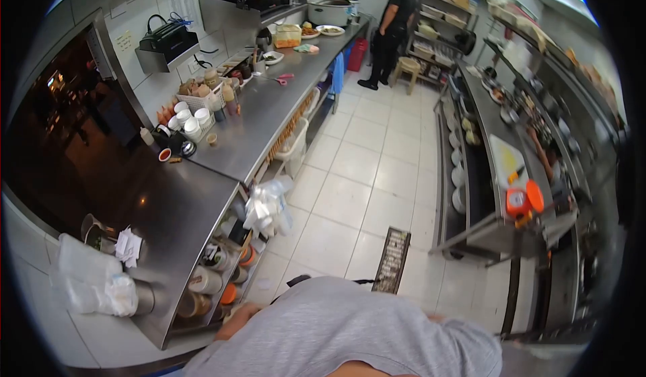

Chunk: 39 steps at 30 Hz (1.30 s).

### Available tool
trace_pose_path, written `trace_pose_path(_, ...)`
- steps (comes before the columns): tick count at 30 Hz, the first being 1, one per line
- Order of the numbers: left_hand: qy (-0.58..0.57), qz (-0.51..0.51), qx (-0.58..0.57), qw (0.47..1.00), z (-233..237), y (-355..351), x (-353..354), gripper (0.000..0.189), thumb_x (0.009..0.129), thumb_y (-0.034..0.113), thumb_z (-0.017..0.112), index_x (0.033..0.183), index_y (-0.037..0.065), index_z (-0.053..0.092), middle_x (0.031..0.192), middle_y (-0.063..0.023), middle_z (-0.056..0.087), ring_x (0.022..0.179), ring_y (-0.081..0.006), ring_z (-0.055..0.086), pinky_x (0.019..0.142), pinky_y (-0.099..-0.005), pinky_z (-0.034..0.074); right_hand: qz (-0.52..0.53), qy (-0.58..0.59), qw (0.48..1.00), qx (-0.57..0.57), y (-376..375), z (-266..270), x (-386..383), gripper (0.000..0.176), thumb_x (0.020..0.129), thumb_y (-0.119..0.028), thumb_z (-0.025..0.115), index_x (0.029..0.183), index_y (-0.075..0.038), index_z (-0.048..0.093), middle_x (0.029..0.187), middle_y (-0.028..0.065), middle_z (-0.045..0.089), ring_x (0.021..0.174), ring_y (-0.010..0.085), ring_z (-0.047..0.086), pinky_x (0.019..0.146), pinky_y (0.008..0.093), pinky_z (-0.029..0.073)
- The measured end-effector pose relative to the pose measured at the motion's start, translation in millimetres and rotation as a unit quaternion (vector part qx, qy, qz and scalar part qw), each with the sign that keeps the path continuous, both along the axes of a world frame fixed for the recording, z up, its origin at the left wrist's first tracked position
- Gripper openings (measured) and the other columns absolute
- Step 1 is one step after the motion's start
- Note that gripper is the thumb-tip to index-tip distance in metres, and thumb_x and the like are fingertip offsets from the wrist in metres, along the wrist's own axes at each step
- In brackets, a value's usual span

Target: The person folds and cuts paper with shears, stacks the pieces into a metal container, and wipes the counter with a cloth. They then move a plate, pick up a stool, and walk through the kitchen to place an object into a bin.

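Below the camera spreads a grey shirt (pixel 336 323), which hides most of both arms. On its left a bit of my left arm shows beside the lower shelves; the hand and whatever it may hold cannot be made out. To the right only a sliver of skin shows at the shirt's edge, with no fingers visible. Closest to the left arm are jars with orange lids (pixel 229 293) on the shelf under the steel counter (pixel 182 195). White plastic bags (pixel 268 207) hang at the counter's inner edge.
A floor drain grate (pixel 392 259) lies ahead in the tiled floor. A person in black (pixel 397 27) stands at the back by a wooden stool (pixel 406 69). At right, a steel worktable (pixel 494 118) holds a cutting board (pixel 506 158) and an orange-lidded container (pixel 518 203).
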<state>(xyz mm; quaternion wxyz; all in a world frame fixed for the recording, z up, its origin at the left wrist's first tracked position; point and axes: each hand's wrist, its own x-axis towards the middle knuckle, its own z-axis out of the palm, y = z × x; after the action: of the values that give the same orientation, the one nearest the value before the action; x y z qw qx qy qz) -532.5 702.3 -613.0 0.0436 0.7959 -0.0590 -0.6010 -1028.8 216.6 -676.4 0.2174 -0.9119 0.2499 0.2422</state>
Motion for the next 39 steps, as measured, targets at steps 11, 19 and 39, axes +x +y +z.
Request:
trace_pose_path(11, -0.261, -0.345, -0.181, 0.883, 106, -454, 316, 0.041, 0.081, 0.037, 0.061, 0.102, 0.003, 0.067, 0.106, -0.0188, 0.066, 0.099, -0.0352, 0.062, 0.088, -0.0421, 0.048, -0.349, 0.099, 0.919, 0.153, -168, 136, 144, 0.023, 0.086, -0.029, 0.054, 0.086, -0.011, 0.068, 0.077, 0.0120, 0.067, 0.066, 0.0239, 0.064, 0.061, 0.0402, 0.051)
trace_pose_path(19, -0.055, -0.063, -0.200, 0.976, 114, -607, 316, 0.043, 0.083, 0.036, 0.064, 0.112, 0.005, 0.065, 0.096, -0.0104, 0.068, 0.073, -0.0194, 0.064, 0.065, -0.0346, 0.052, -0.397, -0.184, 0.893, 0.107, -502, 161, 426, 0.025, 0.081, -0.016, 0.063, 0.100, 0.000, 0.065, 0.077, 0.0097, 0.066, 0.063, 0.0166, 0.061, 0.056, 0.0312, 0.049)
trace_pose_path(39, -0.192, 0.009, -0.551, 0.812, 252, -1086, 653, 0.033, 0.091, 0.026, 0.061, 0.114, 0.003, 0.061, 0.093, -0.0087, 0.066, 0.085, -0.0168, 0.060, 0.077, -0.0311, 0.049, -0.277, 0.043, 0.949, 0.143, -764, 191, 665, 0.028, 0.080, -0.026, 0.067, 0.097, -0.004, 0.067, 0.085, 0.0139, 0.068, 0.075, 0.0287, 0.064, 0.067, 0.0392, 0.052)
